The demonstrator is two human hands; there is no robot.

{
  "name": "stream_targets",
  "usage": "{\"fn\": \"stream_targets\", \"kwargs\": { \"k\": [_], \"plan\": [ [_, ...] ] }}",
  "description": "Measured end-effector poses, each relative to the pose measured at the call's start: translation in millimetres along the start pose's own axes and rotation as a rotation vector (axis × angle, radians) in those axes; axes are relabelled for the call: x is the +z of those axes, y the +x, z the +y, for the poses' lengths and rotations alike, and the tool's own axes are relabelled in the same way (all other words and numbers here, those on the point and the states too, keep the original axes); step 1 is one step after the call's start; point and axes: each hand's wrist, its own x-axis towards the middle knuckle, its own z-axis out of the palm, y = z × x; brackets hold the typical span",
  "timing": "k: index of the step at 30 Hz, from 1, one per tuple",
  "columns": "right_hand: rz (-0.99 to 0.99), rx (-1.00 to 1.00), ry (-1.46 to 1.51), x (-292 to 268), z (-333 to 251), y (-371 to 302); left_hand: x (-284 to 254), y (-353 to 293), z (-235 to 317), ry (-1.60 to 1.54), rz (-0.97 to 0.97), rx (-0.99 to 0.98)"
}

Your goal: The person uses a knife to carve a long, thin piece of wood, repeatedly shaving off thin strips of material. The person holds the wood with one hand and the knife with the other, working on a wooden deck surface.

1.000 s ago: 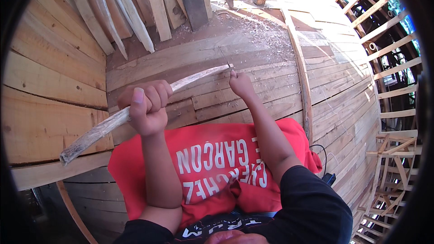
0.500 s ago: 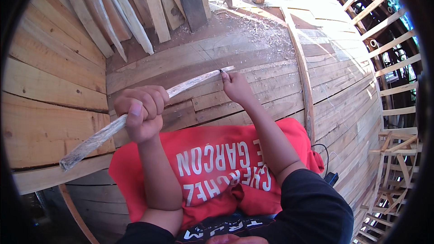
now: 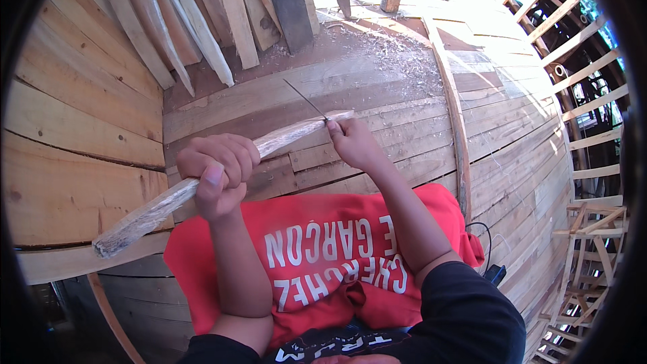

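A pale, rough-surfaced wooden stick (image 3: 145,218) slants across in front of me, its thick end low at the left and its thin end up at the right. My left hand (image 3: 219,170) is closed in a fist around its middle, thumb on the near side. Close to the thin end, my right hand (image 3: 356,145) is closed on what looks like a knife (image 3: 304,98). Its narrow dark blade points away to the upper left, crossing the stick, and its handle is hidden in my fingers. A red cloth (image 3: 323,222) with white lettering covers my lap.
Wood shavings (image 3: 411,61) litter the plank floor (image 3: 512,162) ahead. Several boards (image 3: 239,13) lean upright at the back left, beside a plank wall (image 3: 81,175). A long batten (image 3: 447,94) runs along the floor at the right, and slatted wooden framing (image 3: 593,138) lines the far right.
My right hand has come slightly nearer to me, and the knife blade shows more darkly across the stick. The stick appears a little turned. My left hand keeps its grip.
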Motion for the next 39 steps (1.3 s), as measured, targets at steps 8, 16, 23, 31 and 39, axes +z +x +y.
{"fn": "stream_targets", "kwargs": {
  "k": [8, 16, 23, 31, 39],
  "plan": [
    [0.012, -0.002, 0.007, 0, -2, 2, -5, -4, -4, 0.003, 0.095, 0.005],
    [0.059, -0.008, -0.026, -1, -2, 4, 1, -4, -2, 0.045, 0.123, -0.006],
    [0.074, -0.004, 0.013, 2, -4, 6, -9, -7, -3, 0.019, 0.207, -0.016],
    [0.076, 0.045, -0.001, 3, 11, 17, -8, -9, -3, 0.007, 0.211, -0.043],
    [0.124, -0.015, -0.056, 3, 3, 12, -5, -8, -2, 0.012, 0.19, -0.049]
  ]
}}
